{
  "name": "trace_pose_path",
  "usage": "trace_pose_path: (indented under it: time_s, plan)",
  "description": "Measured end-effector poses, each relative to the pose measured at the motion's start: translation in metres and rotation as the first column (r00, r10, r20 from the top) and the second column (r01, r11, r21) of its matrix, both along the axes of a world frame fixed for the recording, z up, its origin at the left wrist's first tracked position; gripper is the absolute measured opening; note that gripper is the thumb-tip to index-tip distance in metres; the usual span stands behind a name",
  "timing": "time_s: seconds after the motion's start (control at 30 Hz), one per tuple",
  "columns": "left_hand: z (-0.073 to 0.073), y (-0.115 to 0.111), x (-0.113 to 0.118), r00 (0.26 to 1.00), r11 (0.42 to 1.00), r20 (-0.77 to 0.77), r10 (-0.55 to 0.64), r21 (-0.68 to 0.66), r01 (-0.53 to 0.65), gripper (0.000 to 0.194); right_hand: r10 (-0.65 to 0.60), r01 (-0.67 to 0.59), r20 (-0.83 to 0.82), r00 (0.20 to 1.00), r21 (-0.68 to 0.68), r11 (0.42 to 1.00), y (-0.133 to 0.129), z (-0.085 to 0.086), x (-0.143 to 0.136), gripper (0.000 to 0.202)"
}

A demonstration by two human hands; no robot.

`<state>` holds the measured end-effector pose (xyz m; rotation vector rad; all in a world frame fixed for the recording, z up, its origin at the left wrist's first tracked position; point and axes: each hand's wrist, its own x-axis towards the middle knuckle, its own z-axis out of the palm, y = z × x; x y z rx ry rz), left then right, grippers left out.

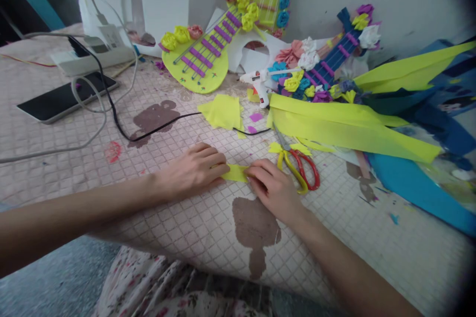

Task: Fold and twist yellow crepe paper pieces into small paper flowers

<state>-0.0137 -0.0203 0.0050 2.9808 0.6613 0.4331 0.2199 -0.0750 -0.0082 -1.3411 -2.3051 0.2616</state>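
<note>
A narrow yellow strip [237, 173] lies across the patterned cloth, stretched between my two hands. My left hand [197, 168] has its fingers pressed together over the strip's left end. At the strip's right end, my right hand [273, 185] pinches it between thumb and fingers. Just right of that hand rest scissors [303, 171] with one red and one yellow handle. Small yellow scraps [275, 147] lie around the blades. Beyond my hands is a larger yellow piece [222, 111], with a black cord at its edges.
A white glue gun [260, 86] stands behind long yellow sheets [345, 126]. Decorated yellow [204, 67] and blue [329, 67] instrument shapes with paper flowers are at the back. On the left are a phone [67, 96], cables and a power strip [96, 57]. A blue strip [420, 190] lies right.
</note>
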Motion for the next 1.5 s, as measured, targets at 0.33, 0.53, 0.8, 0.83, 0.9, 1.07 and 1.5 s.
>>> trace_pose_path:
  time_s: [0.33, 0.53, 0.8, 0.83, 0.9, 1.07, 1.5]
  plan:
    - [0.000, -0.002, 0.001, 0.998, 0.999, 0.047, 0.037, -0.014, -0.036, 0.026, -0.006, 0.006, 0.024, 1.000, 0.017, 1.000, -0.001, 0.000, 0.000, 0.013]
    - [-0.004, -0.004, -0.001, 0.994, 0.994, 0.094, 0.059, -0.102, -0.050, 0.018, -0.002, 0.002, 0.015, 1.000, 0.021, 1.000, -0.001, 0.000, 0.000, 0.016]
    - [-0.005, -0.004, 0.001, 0.961, 0.935, 0.205, 0.186, -0.338, -0.109, 0.017, -0.040, 0.023, -0.154, 0.987, -0.111, 0.994, 0.002, 0.001, -0.002, 0.011]
    - [-0.006, -0.004, 0.001, 0.955, 0.927, 0.212, 0.206, -0.356, -0.121, 0.017, -0.051, 0.030, -0.168, 0.985, -0.125, 0.992, 0.002, 0.002, -0.002, 0.010]
    - [-0.007, -0.003, 0.002, 0.946, 0.913, 0.210, 0.246, -0.377, -0.154, 0.016, -0.086, 0.060, -0.177, 0.980, -0.150, 0.987, 0.004, 0.002, -0.003, 0.008]
    - [-0.010, 0.002, 0.002, 0.933, 0.901, 0.179, 0.313, -0.366, -0.232, 0.015, -0.187, 0.155, -0.160, 0.969, -0.193, 0.969, 0.007, 0.003, -0.005, 0.007]
    - [-0.010, 0.005, 0.002, 0.932, 0.910, 0.164, 0.324, -0.323, -0.260, 0.015, -0.237, 0.218, -0.105, 0.966, -0.168, 0.961, 0.012, 0.001, -0.006, 0.009]
